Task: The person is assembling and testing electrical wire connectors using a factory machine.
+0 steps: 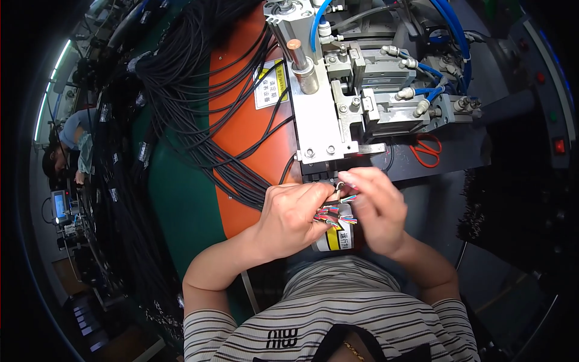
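Observation:
My left hand (292, 218) is closed around a bunch of black cables. Out of its grip, toward the right, stick stripped cable ends (345, 219) with thin pink, blue and white wires fanned out. My right hand (381, 212) faces them from the other side, its fingers bent around the tip of one cable. That tip is largely hidden between the fingers. Both hands are just in front of the machine's metal block (315, 114). Below the wire ends shows a white and yellow label (339, 239).
Long black cables (199, 136) spread over the orange and green table surface (236, 172) on the left. Pneumatic cylinders (392, 84) with blue hoses fill the machine's right side. Red-handled scissors (427, 151) lie beside it. Another person (72, 142) works at far left.

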The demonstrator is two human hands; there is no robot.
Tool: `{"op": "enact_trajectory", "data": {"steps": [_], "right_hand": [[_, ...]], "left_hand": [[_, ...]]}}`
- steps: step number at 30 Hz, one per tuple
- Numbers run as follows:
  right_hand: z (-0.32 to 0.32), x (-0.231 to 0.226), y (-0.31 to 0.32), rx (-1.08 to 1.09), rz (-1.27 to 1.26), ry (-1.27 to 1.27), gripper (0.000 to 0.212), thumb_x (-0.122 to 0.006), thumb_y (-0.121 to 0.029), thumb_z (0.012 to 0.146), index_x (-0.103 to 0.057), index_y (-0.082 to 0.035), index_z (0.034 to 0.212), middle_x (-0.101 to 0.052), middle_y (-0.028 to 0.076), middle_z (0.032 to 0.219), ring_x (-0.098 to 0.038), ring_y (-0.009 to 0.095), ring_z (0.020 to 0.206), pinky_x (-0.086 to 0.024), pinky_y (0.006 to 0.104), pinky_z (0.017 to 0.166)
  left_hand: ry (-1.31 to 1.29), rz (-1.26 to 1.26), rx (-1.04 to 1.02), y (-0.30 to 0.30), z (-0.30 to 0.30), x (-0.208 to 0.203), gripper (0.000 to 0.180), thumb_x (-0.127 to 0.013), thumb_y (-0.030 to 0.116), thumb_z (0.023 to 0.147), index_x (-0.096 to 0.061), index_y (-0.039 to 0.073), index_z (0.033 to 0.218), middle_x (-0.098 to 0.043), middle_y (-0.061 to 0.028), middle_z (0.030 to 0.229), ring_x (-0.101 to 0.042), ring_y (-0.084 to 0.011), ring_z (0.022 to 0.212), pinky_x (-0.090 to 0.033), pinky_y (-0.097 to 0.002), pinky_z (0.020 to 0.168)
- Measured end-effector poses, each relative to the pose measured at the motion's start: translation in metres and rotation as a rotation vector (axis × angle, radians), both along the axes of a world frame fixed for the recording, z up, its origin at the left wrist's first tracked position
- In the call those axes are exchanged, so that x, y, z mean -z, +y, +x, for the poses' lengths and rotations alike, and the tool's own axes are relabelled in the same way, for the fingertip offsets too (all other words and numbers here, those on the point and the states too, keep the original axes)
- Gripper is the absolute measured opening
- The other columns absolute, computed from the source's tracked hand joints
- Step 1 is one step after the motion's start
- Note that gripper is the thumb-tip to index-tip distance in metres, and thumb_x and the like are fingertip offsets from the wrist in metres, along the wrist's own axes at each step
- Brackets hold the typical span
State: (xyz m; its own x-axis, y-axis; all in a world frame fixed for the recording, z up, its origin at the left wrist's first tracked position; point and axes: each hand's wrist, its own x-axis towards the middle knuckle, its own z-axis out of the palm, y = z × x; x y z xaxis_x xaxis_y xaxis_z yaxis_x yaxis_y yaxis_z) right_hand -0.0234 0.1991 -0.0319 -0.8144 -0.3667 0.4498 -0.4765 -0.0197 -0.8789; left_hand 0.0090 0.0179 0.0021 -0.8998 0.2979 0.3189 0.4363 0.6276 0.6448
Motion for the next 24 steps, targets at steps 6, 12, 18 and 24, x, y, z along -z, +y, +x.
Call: {"op": "enact_trajectory", "data": {"steps": [6,12,18,24], "right_hand": [[-0.016,-0.001,0.010,-0.330,-0.377,-0.741,0.020,-0.061,-0.005,0.093,-0.066,0.007,0.109,-0.064,0.014,0.106,-0.064,0.015,0.080,-0.051,0.0258,0.066],[-0.021,-0.004,0.013,-0.179,-0.007,-0.329,0.012,-0.066,0.000,0.087,-0.068,0.004,0.098,-0.066,0.009,0.091,-0.064,0.013,0.066,-0.050,0.0263,0.055],[-0.020,-0.016,0.009,0.025,0.526,0.224,0.006,-0.068,-0.002,0.079,-0.062,-0.001,0.081,-0.059,0.010,0.077,-0.059,0.024,0.055,-0.045,0.0322,0.048],[-0.023,-0.012,0.011,-0.020,0.588,0.223,0.007,-0.066,-0.007,0.080,-0.061,-0.002,0.080,-0.054,0.008,0.074,-0.060,0.026,0.057,-0.047,0.0360,0.050]], "left_hand": [[-0.113,0.139,0.037,-0.004,-0.005,-0.001,0.024,-0.073,0.004,0.067,-0.061,0.002,0.087,-0.062,-0.0104,0.069,-0.062,-0.0279,0.057,-0.048,-0.0347,0.052],[-0.304,0.201,0.084,-0.008,-0.006,-0.004,0.018,-0.072,0.005,0.072,-0.062,0.001,0.086,-0.061,-0.0092,0.065,-0.061,-0.0239,0.052,-0.047,-0.0319,0.050],[0.065,-0.199,0.013,0.002,0.003,0.001,0.032,-0.072,0.004,0.065,-0.064,-0.001,0.096,-0.060,-0.0086,0.074,-0.061,-0.0235,0.061,-0.049,-0.0334,0.054],[0.121,-0.275,0.022,-0.002,0.004,0.002,0.053,-0.069,0.003,0.058,-0.063,-0.004,0.110,-0.060,-0.0118,0.094,-0.062,-0.0257,0.077,-0.051,-0.0340,0.061]]}}
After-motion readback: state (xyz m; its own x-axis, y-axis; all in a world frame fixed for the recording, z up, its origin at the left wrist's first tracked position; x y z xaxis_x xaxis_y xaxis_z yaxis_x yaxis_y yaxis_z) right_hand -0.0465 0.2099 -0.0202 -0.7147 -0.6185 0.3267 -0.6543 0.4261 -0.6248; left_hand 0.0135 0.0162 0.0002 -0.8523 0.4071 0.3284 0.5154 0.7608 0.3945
